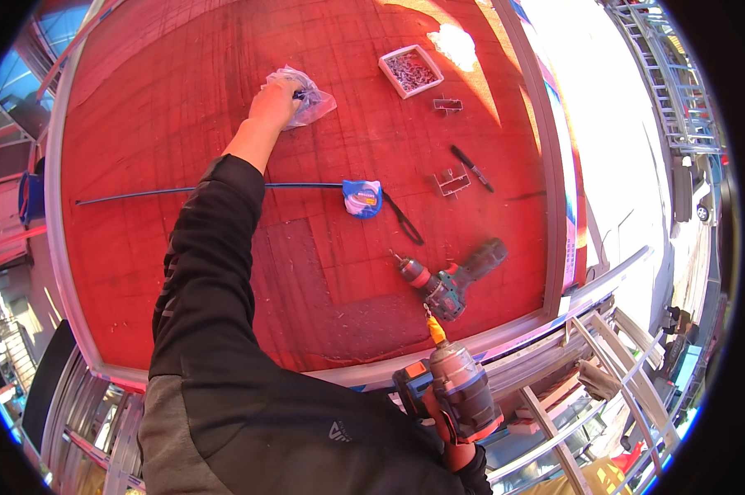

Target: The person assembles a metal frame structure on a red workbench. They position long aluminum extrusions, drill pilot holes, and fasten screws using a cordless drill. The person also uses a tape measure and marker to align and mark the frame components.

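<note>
My left arm stretches forward over the red tabletop [306,247]. At its end my left hand [273,102] is curled at a clear plastic bag [313,107]. A small dark thing shows by its fingers, too small to name, and the fingertips are partly hidden. Low on the right, my right hand [447,429] is wrapped round the handle of an impact driver [466,388]. The driver's yellow-collared nose and bit point up toward the table. Just beyond that bit, a cordless drill [447,289] lies on its side on the red surface.
A blue and white tape measure [361,199] has its blade pulled out leftward. Farther off is a white box [389,73] of small metal fasteners. Small metal profile pieces [453,183] and a black marker [472,169] lie at right. A metal edge [554,206] borders the table.
</note>
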Action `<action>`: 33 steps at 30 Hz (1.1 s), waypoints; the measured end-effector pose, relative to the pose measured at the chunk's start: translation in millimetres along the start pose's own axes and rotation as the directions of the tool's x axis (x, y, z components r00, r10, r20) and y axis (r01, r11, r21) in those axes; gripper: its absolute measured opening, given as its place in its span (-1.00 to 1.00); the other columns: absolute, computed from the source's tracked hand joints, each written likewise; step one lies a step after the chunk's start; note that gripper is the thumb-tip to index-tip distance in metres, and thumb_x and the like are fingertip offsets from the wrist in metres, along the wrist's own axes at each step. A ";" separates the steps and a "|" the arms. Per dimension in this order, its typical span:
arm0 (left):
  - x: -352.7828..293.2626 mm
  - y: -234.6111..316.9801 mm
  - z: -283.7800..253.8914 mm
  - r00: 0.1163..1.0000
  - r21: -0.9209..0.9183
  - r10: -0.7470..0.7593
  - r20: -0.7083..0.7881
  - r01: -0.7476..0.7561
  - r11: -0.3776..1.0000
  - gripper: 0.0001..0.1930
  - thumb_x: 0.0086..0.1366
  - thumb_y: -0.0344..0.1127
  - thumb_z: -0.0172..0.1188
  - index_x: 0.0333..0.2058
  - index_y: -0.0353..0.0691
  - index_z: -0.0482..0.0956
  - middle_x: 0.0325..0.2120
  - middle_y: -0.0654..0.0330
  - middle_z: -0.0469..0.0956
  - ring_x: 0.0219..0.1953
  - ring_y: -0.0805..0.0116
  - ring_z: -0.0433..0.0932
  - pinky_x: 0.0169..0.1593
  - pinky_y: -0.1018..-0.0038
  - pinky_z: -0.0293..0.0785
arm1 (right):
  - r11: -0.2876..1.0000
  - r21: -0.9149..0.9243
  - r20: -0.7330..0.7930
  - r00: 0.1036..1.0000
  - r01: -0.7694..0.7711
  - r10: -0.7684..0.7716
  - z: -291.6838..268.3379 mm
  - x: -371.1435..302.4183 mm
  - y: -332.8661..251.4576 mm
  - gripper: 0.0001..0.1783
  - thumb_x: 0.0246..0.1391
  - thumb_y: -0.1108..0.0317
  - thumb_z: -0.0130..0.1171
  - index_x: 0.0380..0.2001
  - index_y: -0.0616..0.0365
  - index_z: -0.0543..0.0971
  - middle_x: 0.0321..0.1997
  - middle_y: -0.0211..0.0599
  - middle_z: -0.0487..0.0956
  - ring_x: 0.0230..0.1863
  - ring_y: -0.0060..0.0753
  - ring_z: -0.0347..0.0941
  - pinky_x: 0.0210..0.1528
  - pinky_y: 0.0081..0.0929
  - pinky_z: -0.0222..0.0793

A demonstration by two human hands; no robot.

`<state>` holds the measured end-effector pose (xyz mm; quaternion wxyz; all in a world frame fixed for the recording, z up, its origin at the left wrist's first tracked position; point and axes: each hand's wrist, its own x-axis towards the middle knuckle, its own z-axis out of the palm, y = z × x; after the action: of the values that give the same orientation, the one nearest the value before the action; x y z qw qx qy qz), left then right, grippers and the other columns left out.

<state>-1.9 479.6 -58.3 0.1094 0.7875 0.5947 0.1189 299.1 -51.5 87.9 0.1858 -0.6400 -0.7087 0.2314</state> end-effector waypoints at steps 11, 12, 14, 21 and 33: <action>-17.7 -18.6 11.9 0.972 -0.289 -0.126 -0.201 0.064 0.955 -0.76 0.22 -0.24 0.35 -0.16 -0.14 0.76 -0.23 -0.02 0.72 -0.14 0.00 0.70 -0.04 0.19 0.59 | 0.995 -0.090 -0.016 0.999 0.040 -0.041 15.2 -4.6 -4.4 -0.59 0.19 0.40 0.26 0.12 0.08 0.55 0.03 -0.18 0.61 0.02 -0.04 0.58 0.03 -0.14 0.50; -18.4 -21.2 14.5 0.965 -0.326 -0.140 -0.222 0.062 0.943 -0.77 0.22 -0.25 0.35 -0.16 -0.15 0.76 -0.24 -0.02 0.72 -0.16 0.03 0.71 -0.05 0.21 0.60 | 0.994 -0.099 -0.015 0.999 0.048 -0.049 16.6 -6.2 -4.1 -0.60 0.19 0.40 0.26 0.11 0.08 0.55 0.03 -0.17 0.62 0.02 -0.03 0.58 0.03 -0.14 0.50; -19.0 -25.3 20.0 0.943 -0.510 -0.262 -0.203 0.127 0.851 -0.77 0.22 -0.30 0.34 -0.16 -0.19 0.76 -0.25 0.00 0.73 -0.19 0.13 0.72 -0.09 0.27 0.61 | 0.996 -0.063 0.013 0.998 0.058 -0.058 16.9 -9.5 -1.9 -0.60 0.19 0.39 0.26 0.11 0.11 0.55 0.00 -0.18 0.62 0.01 -0.04 0.58 0.01 -0.17 0.50; -37.6 -11.4 9.6 0.889 -0.867 -0.453 -0.063 0.177 0.466 -0.75 0.35 -0.35 0.28 -0.05 -0.31 0.67 -0.43 0.29 0.64 -0.46 0.56 0.55 -0.38 0.60 0.48 | 0.931 0.328 0.050 0.987 -0.160 0.152 9.3 -23.1 -2.8 -0.57 0.20 0.37 0.28 0.14 0.12 0.53 0.02 -0.21 0.61 0.03 -0.15 0.57 0.02 -0.25 0.49; -274.0 293.2 59.8 0.837 -0.836 0.081 0.540 0.524 0.161 -0.79 0.35 -0.40 0.25 -0.08 -0.34 0.64 -0.49 0.31 0.58 -0.54 0.61 0.50 -0.49 0.62 0.44 | 0.820 0.566 -0.171 0.959 -0.091 0.225 -4.6 -72.7 22.9 -0.55 0.21 0.38 0.28 0.16 0.13 0.51 0.05 -0.24 0.60 0.05 -0.23 0.56 0.04 -0.31 0.49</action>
<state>211.7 135.3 -38.6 0.7359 0.4378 0.4496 0.2543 328.6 -121.6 81.1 0.4233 -0.6383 -0.5294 0.3649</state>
